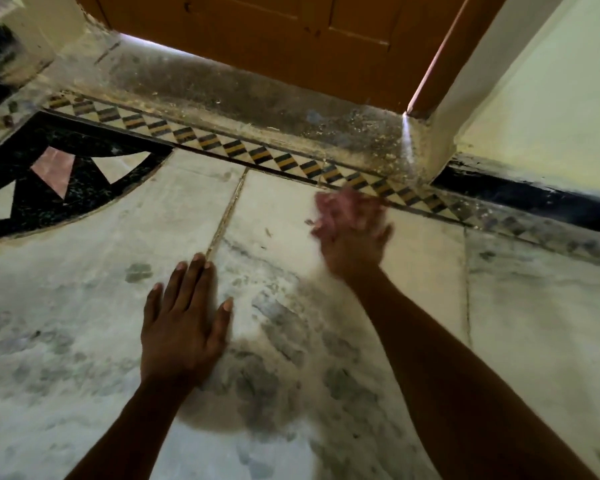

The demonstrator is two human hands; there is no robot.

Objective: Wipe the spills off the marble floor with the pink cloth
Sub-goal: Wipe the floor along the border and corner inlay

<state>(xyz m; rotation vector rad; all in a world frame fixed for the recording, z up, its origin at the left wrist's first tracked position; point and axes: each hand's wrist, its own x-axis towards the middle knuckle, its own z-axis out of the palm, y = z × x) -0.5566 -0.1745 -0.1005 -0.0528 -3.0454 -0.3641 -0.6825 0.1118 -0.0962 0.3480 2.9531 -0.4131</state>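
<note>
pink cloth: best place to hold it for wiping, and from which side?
Judging from the blurred frame: from above, palm down over its bunched middle, as the right hand does. The pink cloth is a soft wad pressed flat on the marble floor, with no edge or handle to pinch.

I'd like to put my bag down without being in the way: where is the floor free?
Free: the pale slab between the right arm and the wall's black skirting. Crowded: the middle, where the left hand presses flat and the right hand rubs the pink cloth.

Two hands (184,327), one pink cloth (336,209)
</note>
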